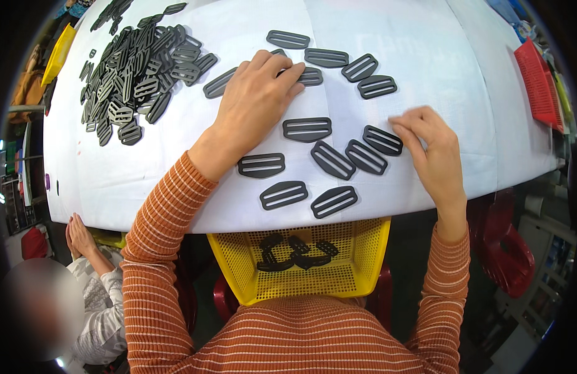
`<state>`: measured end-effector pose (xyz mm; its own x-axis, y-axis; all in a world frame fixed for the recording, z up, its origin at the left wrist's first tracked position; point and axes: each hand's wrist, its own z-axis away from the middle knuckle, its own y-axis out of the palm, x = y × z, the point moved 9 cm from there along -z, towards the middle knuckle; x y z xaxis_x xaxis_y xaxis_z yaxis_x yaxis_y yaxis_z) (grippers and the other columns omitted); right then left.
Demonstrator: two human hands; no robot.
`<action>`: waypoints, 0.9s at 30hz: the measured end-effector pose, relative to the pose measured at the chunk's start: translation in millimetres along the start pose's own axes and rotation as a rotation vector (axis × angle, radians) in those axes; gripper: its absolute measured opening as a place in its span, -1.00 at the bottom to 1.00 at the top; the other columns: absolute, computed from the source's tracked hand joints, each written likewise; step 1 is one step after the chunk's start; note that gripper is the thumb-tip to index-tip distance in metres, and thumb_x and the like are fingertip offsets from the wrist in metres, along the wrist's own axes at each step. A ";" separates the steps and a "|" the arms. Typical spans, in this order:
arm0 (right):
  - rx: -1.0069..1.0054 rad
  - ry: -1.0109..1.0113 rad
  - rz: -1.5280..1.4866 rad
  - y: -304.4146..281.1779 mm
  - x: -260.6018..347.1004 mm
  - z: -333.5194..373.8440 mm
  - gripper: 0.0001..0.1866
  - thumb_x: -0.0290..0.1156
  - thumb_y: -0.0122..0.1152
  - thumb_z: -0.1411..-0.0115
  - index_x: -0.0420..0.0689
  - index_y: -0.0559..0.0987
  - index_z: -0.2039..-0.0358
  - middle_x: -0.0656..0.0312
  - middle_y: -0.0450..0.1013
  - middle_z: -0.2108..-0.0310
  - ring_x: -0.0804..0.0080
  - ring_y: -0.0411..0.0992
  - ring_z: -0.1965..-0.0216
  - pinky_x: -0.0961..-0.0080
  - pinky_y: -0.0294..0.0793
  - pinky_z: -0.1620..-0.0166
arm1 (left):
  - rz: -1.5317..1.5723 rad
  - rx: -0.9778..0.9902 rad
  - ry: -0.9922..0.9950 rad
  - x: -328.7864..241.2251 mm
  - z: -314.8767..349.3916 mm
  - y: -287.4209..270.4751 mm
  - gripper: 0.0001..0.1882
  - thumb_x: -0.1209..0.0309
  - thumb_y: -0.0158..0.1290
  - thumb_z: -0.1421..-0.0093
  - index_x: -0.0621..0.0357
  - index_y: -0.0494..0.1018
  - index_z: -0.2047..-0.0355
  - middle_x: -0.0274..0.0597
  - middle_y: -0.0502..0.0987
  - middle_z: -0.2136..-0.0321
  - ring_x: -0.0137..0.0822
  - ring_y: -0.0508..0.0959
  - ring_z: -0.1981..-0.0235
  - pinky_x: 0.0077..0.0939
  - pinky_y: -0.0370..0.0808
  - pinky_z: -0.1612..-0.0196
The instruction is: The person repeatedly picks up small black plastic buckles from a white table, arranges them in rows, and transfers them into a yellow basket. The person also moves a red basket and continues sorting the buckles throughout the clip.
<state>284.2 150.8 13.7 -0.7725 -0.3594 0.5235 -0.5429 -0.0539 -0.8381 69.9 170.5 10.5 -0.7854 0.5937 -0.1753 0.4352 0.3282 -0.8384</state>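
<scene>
Several black plastic slide buckles lie loose on the white-covered table, with straight bars and slots across them. My left hand (254, 100) reaches over the far ones, fingers apart and lowered, partly covering a buckle (311, 76) and others beside it. Near a buckle (382, 140) at the right, my right hand (433, 146) hovers with thumb and forefinger drawn together; nothing shows between them. Between my hands lie more buckles, such as one (307, 129) in the middle and one (334, 202) near the front edge.
A large heap of black buckles (129, 75) covers the table's far left. Below the front edge, a yellow plastic basket (369, 262) on my lap holds several buckles. A red basket (538, 84) stands at the right rim. Another person (92, 299) sits at the left; red chairs stand around.
</scene>
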 end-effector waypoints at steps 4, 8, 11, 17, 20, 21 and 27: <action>-0.202 -0.215 0.088 -8.2 4.5 -33.2 -0.73 -0.48 0.33 -0.09 -0.10 0.68 0.15 0.25 0.56 0.19 0.31 0.45 0.23 0.43 0.47 0.12 | 0.184 0.062 -0.085 3.7 2.3 -0.7 -0.81 0.49 0.18 -0.18 0.28 0.58 0.20 -0.15 0.59 0.34 -0.20 0.55 0.34 -0.40 0.52 0.25; -0.169 -0.349 0.102 2.4 -6.7 -45.1 -0.75 -0.47 0.33 -0.08 -0.10 0.67 0.18 0.29 0.57 0.22 0.33 0.45 0.23 0.41 0.46 0.13 | 0.331 0.131 -0.174 3.4 -0.9 -0.9 -0.81 0.50 0.17 -0.18 0.26 0.58 0.19 -0.13 0.59 0.32 -0.22 0.54 0.36 -0.41 0.50 0.26; -0.190 -0.385 0.207 4.1 -1.6 -42.9 -0.81 -0.47 0.31 -0.10 -0.12 0.67 0.24 0.30 0.57 0.27 0.34 0.44 0.26 0.39 0.43 0.16 | 0.187 0.021 -0.044 3.1 -17.0 -3.7 -0.76 0.45 0.19 -0.17 0.21 0.59 0.14 -0.17 0.59 0.25 -0.23 0.53 0.30 -0.41 0.50 0.23; 0.022 -0.134 0.142 -0.2 -4.9 -26.4 -0.87 -0.47 0.27 -0.14 -0.13 0.64 0.27 0.26 0.53 0.34 0.31 0.43 0.31 0.35 0.41 0.20 | -0.043 -0.013 0.106 1.5 -39.7 30.5 -0.74 0.30 0.19 -0.18 0.13 0.61 0.15 -0.26 0.61 0.27 -0.27 0.53 0.23 -0.38 0.50 0.15; -0.027 -0.187 0.039 -3.4 -11.3 -36.7 -0.82 -0.45 0.27 -0.14 -0.12 0.65 0.21 0.27 0.54 0.29 0.31 0.45 0.26 0.36 0.42 0.19 | 0.079 0.039 0.028 2.4 -50.5 43.3 -0.78 0.32 0.18 -0.19 0.15 0.62 0.21 -0.26 0.62 0.35 -0.25 0.54 0.27 -0.37 0.50 0.17; -0.097 -0.304 0.002 -4.0 7.6 -53.4 -0.81 -0.45 0.27 -0.14 -0.11 0.65 0.20 0.29 0.55 0.26 0.31 0.45 0.24 0.36 0.43 0.19 | 0.092 0.055 -0.079 10.1 -48.2 23.0 -0.80 0.33 0.18 -0.19 0.16 0.61 0.23 -0.25 0.62 0.37 -0.24 0.54 0.28 -0.37 0.50 0.19; -0.172 -0.546 0.234 19.8 10.8 -76.8 -0.77 -0.43 0.29 -0.13 -0.07 0.66 0.16 0.39 0.55 0.21 0.41 0.46 0.19 0.42 0.41 0.14 | 0.255 -0.168 -0.111 30.6 -50.8 5.8 -0.83 0.39 0.15 -0.23 0.18 0.62 0.22 -0.15 0.62 0.34 -0.25 0.55 0.38 -0.42 0.50 0.28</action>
<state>239.7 217.4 14.6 -0.6221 -0.7709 0.1364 -0.4596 0.2187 -0.8608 70.8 227.9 26.5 -0.6811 0.5913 -0.4318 0.6833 0.3015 -0.6649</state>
